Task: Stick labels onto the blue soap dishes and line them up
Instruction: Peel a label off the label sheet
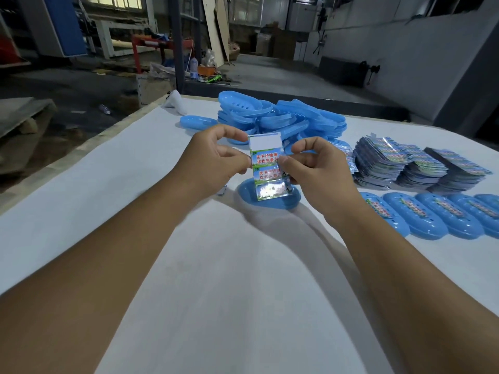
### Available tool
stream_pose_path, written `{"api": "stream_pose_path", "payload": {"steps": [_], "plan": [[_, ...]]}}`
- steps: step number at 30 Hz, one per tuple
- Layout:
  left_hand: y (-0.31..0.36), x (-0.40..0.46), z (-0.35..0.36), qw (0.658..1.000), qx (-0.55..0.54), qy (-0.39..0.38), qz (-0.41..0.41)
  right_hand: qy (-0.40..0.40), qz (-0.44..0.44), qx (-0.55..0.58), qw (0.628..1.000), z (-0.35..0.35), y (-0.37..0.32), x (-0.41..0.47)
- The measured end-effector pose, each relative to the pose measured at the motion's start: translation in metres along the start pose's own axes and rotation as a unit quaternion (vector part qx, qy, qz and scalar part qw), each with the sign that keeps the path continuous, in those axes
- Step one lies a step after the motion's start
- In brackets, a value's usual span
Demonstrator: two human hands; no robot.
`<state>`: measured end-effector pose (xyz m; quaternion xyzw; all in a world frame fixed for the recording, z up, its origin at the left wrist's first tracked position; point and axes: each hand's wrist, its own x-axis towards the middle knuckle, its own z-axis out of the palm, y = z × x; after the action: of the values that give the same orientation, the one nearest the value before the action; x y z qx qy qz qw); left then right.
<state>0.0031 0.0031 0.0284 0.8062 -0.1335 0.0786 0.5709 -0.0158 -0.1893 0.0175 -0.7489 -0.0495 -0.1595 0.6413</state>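
Observation:
I hold a label sheet (266, 166) upright above the white table. It carries green labels with red writing, and its top strip is bare white. My left hand (216, 160) pinches the sheet's left edge. At the right edge my right hand (316, 168) pinches a label. Directly below the sheet lies one blue soap dish (270, 198), with no hand touching it. A row of several labelled blue dishes (437, 214) stands side by side at the right. A heap of unlabelled blue dishes (280, 117) lies behind my hands.
Stacks of label sheets (410, 163) lie at the right, behind the labelled row. A single blue dish (198, 122) and a white object (176, 102) sit near the table's far left edge. Beyond the table is a workshop floor with clutter.

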Motion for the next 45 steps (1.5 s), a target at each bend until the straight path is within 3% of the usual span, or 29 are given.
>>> {"api": "stream_pose_path", "payload": {"steps": [18,24,35,45], "plan": [[0.000,0.000,-0.001,1.000,0.004,-0.009,0.008,0.009,0.012,-0.031,0.999,0.002,0.007,0.005],[-0.002,0.000,-0.001,0.999,0.004,-0.024,0.022,0.024,-0.059,-0.184,0.981,0.002,0.013,0.004],[-0.002,-0.003,0.003,0.998,-0.015,-0.039,0.053,-0.006,-0.101,-0.220,0.970,0.011,0.006,-0.006],[-0.005,-0.003,0.008,0.991,0.070,-0.023,0.110,0.008,-0.119,-0.286,0.951,0.015,0.004,-0.008]]}}
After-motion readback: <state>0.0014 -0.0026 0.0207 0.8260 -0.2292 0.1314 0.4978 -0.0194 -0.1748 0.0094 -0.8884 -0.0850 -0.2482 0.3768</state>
